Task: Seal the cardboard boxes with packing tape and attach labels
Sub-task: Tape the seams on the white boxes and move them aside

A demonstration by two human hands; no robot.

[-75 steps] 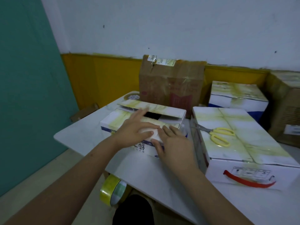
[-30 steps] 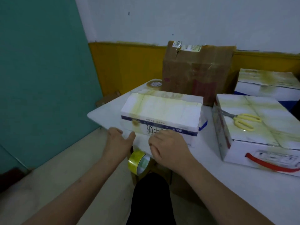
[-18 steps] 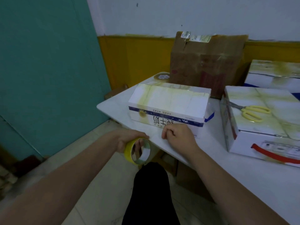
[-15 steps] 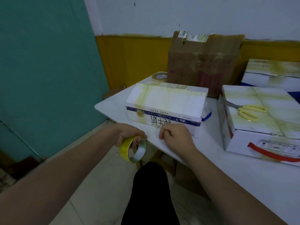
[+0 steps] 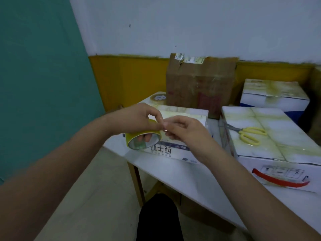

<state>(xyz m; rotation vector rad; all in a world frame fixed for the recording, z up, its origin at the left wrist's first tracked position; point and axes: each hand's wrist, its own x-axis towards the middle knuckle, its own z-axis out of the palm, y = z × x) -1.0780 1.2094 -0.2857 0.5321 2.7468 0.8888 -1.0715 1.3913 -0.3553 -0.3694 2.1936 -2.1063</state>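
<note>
Above the table, both hands grip the tape roll before a closed box.

Left hand curled, right hand pinching, fingertips together, forearms extended.

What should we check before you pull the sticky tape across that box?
1. Tape roll held firmly: ok, the left hand grips it with fingers through the core.
2. Loose tape end found: cannot tell, the right hand pinches at the roll's edge, but no free strip shows.
3. Small white box closed: ok, its top lies flat.
4. Box on the table: ok, it sits near the front edge.
5. Scissors ready for cutting: ok, they lie on the larger box to the right.
</note>
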